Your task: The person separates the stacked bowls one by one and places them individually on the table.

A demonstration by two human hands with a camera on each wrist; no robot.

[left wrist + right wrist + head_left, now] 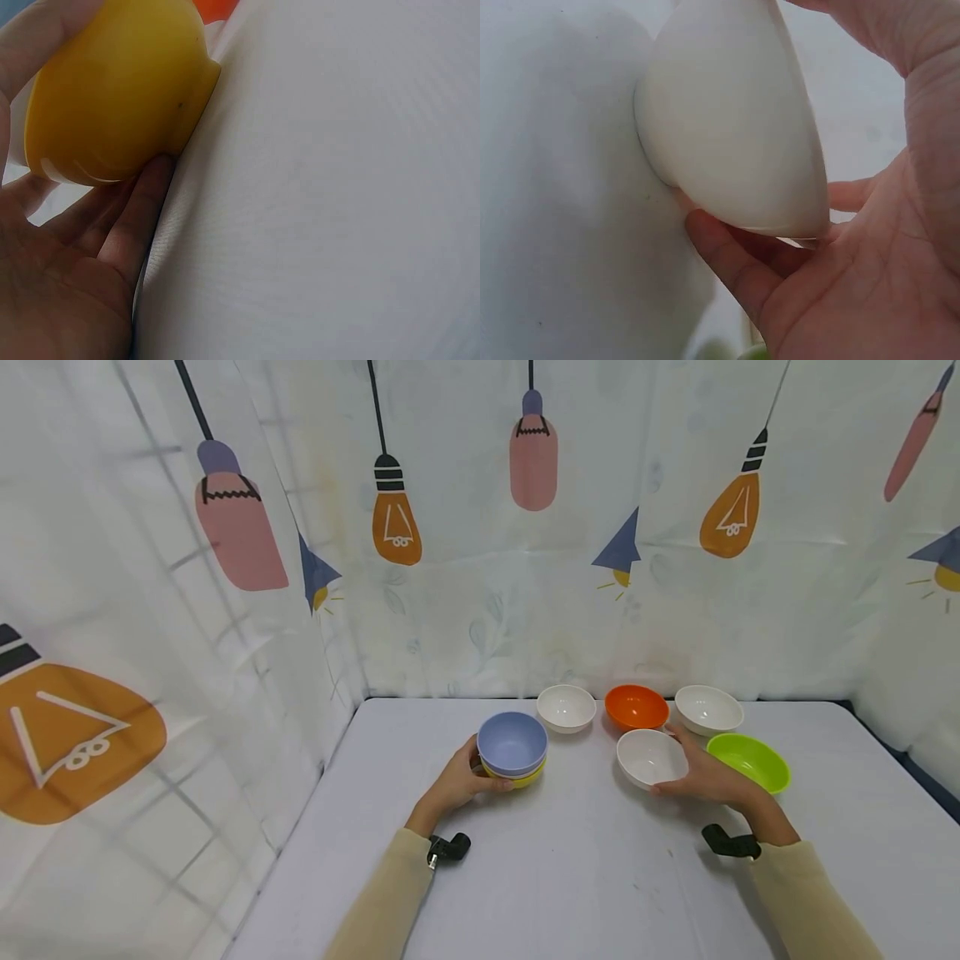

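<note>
My left hand (459, 779) grips a small stack of bowls at its left side, thumb in front. A blue bowl (513, 742) is on top and a yellow bowl (531, 778) at the bottom, with a pale rim showing between them. In the left wrist view, fingers reach under the side of the yellow bowl (120, 90) near its foot. My right hand (708, 772) holds a white bowl (651, 758) by its right side, thumb at the near edge. The right wrist view shows this white bowl (727, 120) from the side, fingertips against its outer wall.
Along the back of the white-covered table (555, 877) stand a white bowl (566, 708), an orange bowl (636, 707) and another white bowl (708, 709). A green bowl (750, 762) sits just behind my right hand. Patterned curtains (465, 610) enclose the table.
</note>
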